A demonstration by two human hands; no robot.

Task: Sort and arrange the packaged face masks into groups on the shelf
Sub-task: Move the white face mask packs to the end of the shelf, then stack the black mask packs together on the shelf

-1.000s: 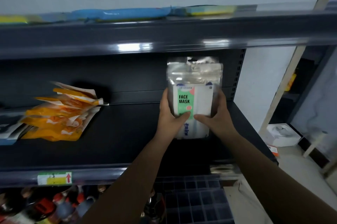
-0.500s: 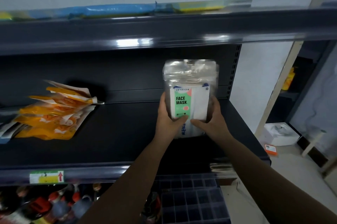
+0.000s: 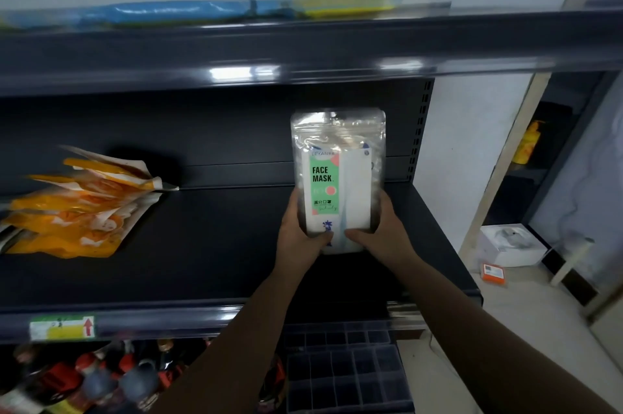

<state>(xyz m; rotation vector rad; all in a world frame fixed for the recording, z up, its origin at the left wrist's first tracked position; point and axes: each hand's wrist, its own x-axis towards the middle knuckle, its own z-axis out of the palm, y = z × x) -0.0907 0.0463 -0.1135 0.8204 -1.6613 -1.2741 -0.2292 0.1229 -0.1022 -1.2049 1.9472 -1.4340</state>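
Face-mask packs upright between both hands on the right of the shelf

Packs first: I see a clear zip bundle of face masks (image 3: 338,177), green label forward, standing with its long axis vertical toward the right end of the dark shelf (image 3: 209,245). My left hand (image 3: 298,231) grips its lower left edge and my right hand (image 3: 382,231) grips the lower right, thumbs curled over the front near the bottom, so each grip is closed on the bundle. Whether its base touches the shelf I cannot tell. Both hands are equally near, and the bundle rises straight up from them, so I judge setting it down needs only a level lowering. Well apart to the left lies a loose heap of orange packets (image 3: 74,208).
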